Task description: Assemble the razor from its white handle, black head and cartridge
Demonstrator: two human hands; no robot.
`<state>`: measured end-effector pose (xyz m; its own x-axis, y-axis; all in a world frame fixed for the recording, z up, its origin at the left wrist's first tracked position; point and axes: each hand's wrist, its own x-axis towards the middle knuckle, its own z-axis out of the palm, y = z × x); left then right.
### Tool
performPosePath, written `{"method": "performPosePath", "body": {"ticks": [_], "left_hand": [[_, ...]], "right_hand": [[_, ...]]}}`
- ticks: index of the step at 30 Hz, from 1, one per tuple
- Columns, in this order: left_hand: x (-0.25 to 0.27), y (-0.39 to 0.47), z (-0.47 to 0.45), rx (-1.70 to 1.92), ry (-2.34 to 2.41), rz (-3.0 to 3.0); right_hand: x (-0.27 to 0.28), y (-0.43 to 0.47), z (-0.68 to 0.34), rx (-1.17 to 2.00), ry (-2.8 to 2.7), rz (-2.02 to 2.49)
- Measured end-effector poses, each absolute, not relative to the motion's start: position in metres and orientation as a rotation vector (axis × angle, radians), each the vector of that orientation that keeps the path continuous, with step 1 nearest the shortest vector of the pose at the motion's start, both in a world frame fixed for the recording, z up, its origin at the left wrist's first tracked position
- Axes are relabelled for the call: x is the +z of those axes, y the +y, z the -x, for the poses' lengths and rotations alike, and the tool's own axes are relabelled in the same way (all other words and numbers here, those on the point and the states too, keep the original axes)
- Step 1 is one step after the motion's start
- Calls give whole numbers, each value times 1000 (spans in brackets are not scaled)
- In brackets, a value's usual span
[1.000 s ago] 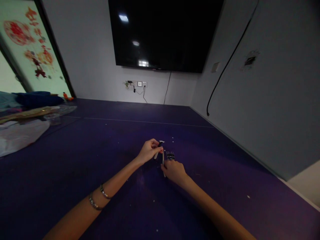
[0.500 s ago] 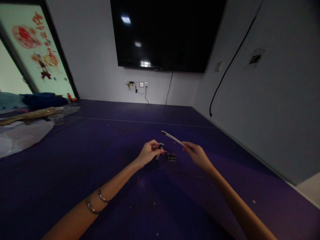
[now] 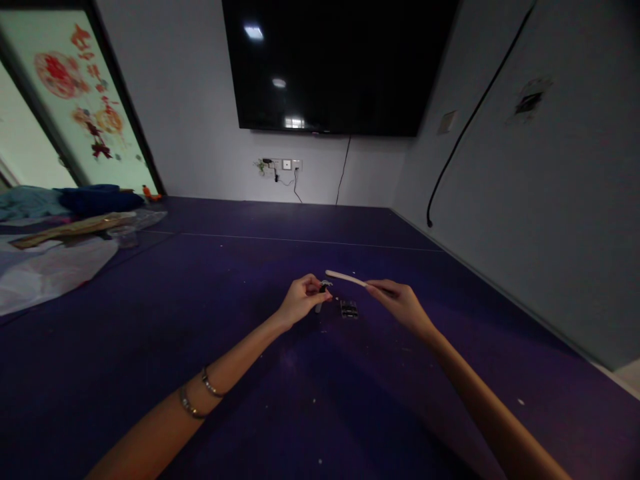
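My left hand (image 3: 301, 301) is closed on a small black and silver piece (image 3: 323, 288); a pale grey end sticks out below the fingers, and its exact kind is too small to make out. From the right, my right hand (image 3: 400, 303) grips a pale toothbrush (image 3: 345, 277) by its handle. The brush's head points left, just above and beside the small piece, and its bristles are turned out of sight. On the purple surface (image 3: 280, 413) between the two hands lies a small dark rectangular piece (image 3: 349, 309) with lighter edges.
A large television (image 3: 330, 67) hangs on the far wall above several sockets (image 3: 287, 165). A black cable (image 3: 467, 123) runs down the right wall. At the left lie white plastic sheeting (image 3: 60, 280), a flat brown piece (image 3: 75, 229) and blue cloth (image 3: 100, 199).
The toothbrush has turned in my right hand: its dark bristles showed before, and now its pale back shows. Its head sits slightly lower in the view. My left hand keeps its hold.
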<state>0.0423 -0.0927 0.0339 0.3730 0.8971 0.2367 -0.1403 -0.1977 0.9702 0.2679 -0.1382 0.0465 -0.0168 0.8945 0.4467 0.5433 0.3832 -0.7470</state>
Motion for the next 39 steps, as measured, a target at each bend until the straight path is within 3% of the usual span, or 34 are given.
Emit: {"method": "performPosePath", "body": {"ticks": [39], "left_hand": [[28,-99,-46,1071,662,-1518]], "right_hand": [[57,-142,-288,418,-1876,1261]]}}
